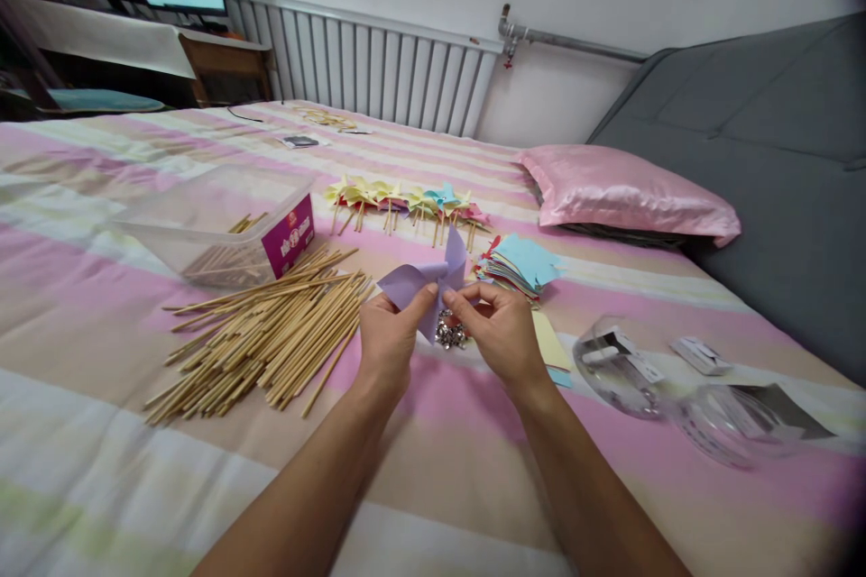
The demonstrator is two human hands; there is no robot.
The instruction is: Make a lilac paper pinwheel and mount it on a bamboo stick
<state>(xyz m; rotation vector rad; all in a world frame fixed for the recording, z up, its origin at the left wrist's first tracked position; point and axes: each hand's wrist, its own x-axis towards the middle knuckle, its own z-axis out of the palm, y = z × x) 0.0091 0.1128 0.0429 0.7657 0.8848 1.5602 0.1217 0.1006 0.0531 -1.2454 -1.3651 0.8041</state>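
Note:
My left hand (388,335) and my right hand (499,332) both pinch a folded lilac paper pinwheel (426,278), held just above the striped bedspread. Under it lies a small heap of shiny metal pins (449,331). To the left is a loose pile of wooden sticks (271,334). A stack of cut coloured paper squares (520,263) sits just right of my right hand. A row of finished paper pinwheels on sticks (406,200) lies farther back.
A clear plastic box (223,230) holding more sticks stands at the left. Clear round lids or tubs (619,365) and small white packets (700,354) lie at the right. A pink pillow (622,189) and grey headboard (764,144) are at the right, a radiator (365,63) behind.

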